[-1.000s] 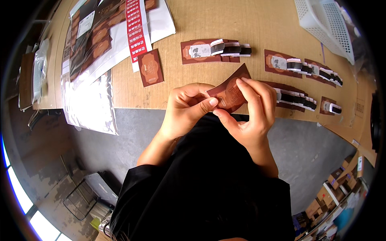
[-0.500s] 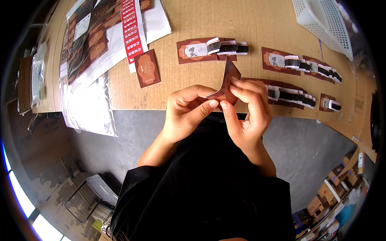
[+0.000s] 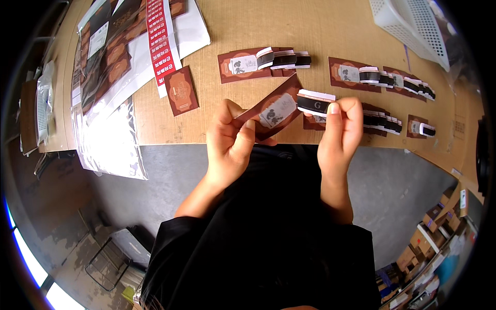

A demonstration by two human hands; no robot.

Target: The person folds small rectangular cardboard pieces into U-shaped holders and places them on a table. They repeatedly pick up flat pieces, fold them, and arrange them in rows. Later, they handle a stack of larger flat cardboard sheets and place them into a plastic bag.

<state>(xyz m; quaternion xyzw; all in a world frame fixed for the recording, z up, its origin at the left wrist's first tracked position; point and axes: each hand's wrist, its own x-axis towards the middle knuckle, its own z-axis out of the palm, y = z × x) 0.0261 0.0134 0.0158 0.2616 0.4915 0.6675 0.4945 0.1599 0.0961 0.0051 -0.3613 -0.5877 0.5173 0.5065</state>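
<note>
Hands (image 3: pixel 232 139) hold a brown card (image 3: pixel 274 108); its far end seems finger-hidden.

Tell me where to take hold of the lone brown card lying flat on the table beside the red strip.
Take the flat brown rectangular card by its near short edge, coming from the person's side of the cardboard-coloured table. That end is bare. The far end lies close against the red printed strip and white sheet. It lies flat, so lift an edge first.

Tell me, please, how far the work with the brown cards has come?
Done: banded cards lie in rows on the table. In hand: the left hand holds a brown card; the right hand holds its black band. Left: one plain card and packets.
</note>
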